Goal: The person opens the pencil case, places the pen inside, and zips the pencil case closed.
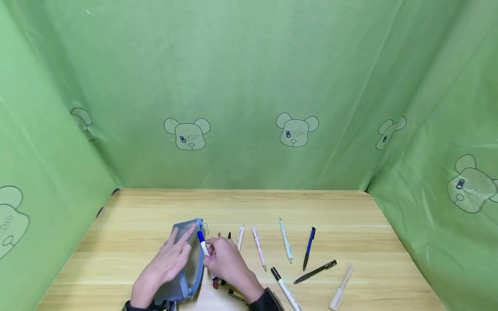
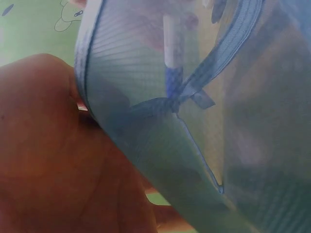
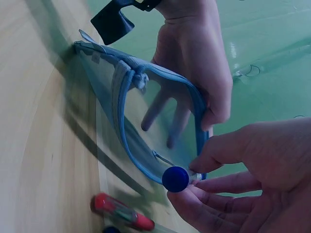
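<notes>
A blue mesh pencil case [image 1: 182, 290] with a zip stands on its side, mouth toward the right; its zip edge [image 3: 127, 90] curves around the gap. My left hand [image 1: 165, 263] holds the case by its outer side, two fingers showing through the mesh in the right wrist view. A white marker with a blue cap [image 3: 175, 179] is pinched between thumb and fingers of my right hand [image 1: 229, 259], right at the case's mouth. Through the mesh, the left wrist view shows the marker [image 2: 172, 46]. Beside the case lies a red pen [image 3: 121, 211], partly hidden by my right hand in the head view.
Right of my hands lie a white pen [image 1: 241, 236], a pink pen [image 1: 259, 248], a light blue pen [image 1: 285, 240], a blue-and-black pen [image 1: 309, 249], a black pen [image 1: 315, 271], a black-capped white marker [image 1: 285, 288] and a whitish capped pen [image 1: 341, 288]. Green fabric walls [image 1: 241, 168] enclose the wooden table [image 1: 155, 203].
</notes>
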A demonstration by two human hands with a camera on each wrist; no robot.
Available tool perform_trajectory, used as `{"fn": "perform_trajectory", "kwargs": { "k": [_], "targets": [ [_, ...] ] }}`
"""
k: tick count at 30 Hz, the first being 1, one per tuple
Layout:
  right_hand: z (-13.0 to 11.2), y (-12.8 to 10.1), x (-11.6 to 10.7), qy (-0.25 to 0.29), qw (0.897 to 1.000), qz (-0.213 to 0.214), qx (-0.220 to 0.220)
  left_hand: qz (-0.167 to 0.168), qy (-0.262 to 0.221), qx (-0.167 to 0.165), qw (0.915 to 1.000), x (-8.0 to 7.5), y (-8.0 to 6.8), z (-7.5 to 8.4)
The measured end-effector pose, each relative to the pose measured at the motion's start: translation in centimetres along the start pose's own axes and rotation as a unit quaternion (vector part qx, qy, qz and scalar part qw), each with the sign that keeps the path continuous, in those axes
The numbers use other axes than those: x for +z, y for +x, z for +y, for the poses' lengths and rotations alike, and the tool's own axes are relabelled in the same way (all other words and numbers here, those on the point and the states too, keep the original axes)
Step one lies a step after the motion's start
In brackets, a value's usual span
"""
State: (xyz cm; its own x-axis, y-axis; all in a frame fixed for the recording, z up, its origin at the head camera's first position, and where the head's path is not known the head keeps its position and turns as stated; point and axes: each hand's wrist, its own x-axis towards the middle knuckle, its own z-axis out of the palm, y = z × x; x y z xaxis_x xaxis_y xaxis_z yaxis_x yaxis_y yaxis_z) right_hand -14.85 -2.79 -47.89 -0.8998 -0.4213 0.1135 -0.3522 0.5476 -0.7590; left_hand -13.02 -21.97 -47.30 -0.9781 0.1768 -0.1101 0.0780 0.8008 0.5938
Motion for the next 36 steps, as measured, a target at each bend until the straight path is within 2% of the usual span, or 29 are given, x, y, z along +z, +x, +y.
{"fn": "perform_trajectory", "kwargs": {
  "k": [7, 14, 21, 26, 36],
  "targets": [
    [-0.4, 0.9, 1.3, 0.031, 0.999, 0.005, 0.036, -0.006, 0.000, 0.010, 0.9999, -0.2, 0.0, -0.1],
    [-0.6, 1.2, 2.0, 0.057, 0.998, 0.008, 0.029, -0.006, -0.006, 0.010, 0.9999, -0.2, 0.0, 0.0],
    [-0.6, 0.9, 1.9, 0.146, 0.989, -0.014, 0.033, -0.010, -0.004, 0.020, 0.9997, -0.4, 0.0, -0.1],
    [0.0, 0.4, 0.9, 0.096, 0.995, -0.002, -0.002, -0.014, -0.005, 0.022, 0.9996, -0.4, 0.1, -0.1],
    [1.1, -1.6, -3.0, 0.031, 0.999, -0.003, -0.017, -0.025, -0.004, 0.014, 0.9996, -0.5, -0.1, 0.3]
  ]
}}
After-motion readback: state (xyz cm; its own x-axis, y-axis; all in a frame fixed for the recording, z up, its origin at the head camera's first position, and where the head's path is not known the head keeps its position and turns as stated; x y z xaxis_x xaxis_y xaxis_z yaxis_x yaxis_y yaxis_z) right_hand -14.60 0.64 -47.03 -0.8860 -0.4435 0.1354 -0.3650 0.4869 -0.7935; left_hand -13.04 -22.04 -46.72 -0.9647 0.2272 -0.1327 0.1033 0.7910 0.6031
